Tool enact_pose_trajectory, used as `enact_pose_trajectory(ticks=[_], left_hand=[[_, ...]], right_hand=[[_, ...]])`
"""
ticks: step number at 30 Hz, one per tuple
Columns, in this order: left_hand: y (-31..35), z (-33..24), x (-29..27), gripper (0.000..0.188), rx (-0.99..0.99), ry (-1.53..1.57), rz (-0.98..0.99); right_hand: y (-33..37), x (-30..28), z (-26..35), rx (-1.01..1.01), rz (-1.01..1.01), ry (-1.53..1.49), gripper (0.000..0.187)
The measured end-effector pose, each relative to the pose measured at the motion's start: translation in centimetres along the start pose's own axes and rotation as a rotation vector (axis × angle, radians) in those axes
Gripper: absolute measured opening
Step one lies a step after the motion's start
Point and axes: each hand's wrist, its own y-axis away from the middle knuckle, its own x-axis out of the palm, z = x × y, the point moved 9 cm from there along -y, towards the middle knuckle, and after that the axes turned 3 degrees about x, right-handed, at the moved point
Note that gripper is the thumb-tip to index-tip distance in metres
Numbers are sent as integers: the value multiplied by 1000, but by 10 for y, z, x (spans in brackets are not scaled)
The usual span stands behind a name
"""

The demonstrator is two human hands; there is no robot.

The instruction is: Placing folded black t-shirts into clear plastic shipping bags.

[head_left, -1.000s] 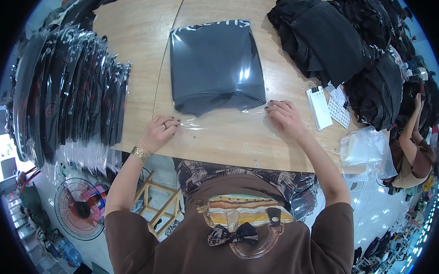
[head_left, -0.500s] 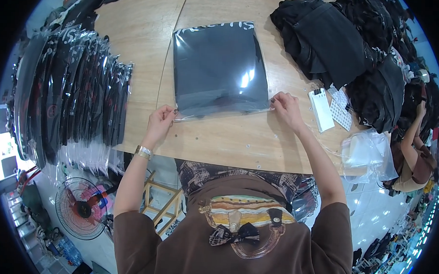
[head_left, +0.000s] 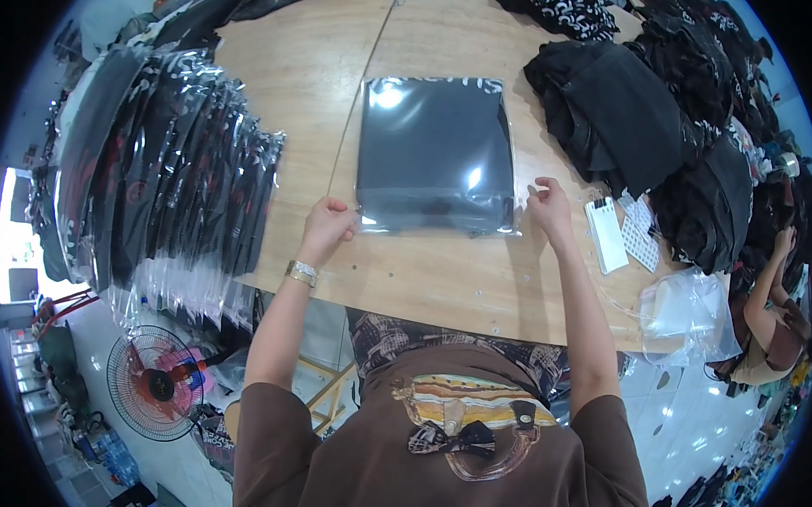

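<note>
A folded black garment in a clear plastic bag [head_left: 436, 156] lies flat on the wooden table in front of me, pale lettering along its far edge. At the bag's near left corner, my left hand [head_left: 329, 228] is closed, thumb and finger pinching the clear film. Beyond the near right corner, my right hand [head_left: 549, 207] is off the bag, its fingers loosely bent and slightly apart, with nothing visible in them.
A row of bagged black garments [head_left: 172, 174] stands at the left. Piled black garments [head_left: 608, 109] lie at the right, near white tags [head_left: 607, 235], a sticker sheet [head_left: 639, 230] and a pack of clear bags [head_left: 686, 308]. A fan [head_left: 155, 383] stands below left. Another person's arm [head_left: 767, 275] shows far right.
My right hand has let go of the bag's right corner and moved slightly away from it. The bag now lies flatter, its near edge smoother. The whole view has shifted a little.
</note>
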Motion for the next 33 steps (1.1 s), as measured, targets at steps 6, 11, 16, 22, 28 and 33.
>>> enact_pose_trajectory(ticks=[6, 11, 16, 22, 28, 33], left_hand=[[12, 10, -24, 41, -29, 117, -120], [17, 42, -45, 32, 82, 376, -243], [19, 45, -51, 23, 160, 280, -269], [28, 21, -44, 20, 193, 285, -345], [30, -29, -57, 18, 433, 305, -586], [48, -100, 16, 16, 636, 232, -431]], right_hand=[[-50, 40, 22, 135, 136, -63, 35], [-110, -49, 117, -126, -49, -41, 24], [-39, -133, 273, -404, -152, 206, 23], [116, -66, 288, -852, -599, 505, 22], [152, -13, 163, -657, 189, 174, 16], [86, -111, -31, -295, -376, 190, 38]])
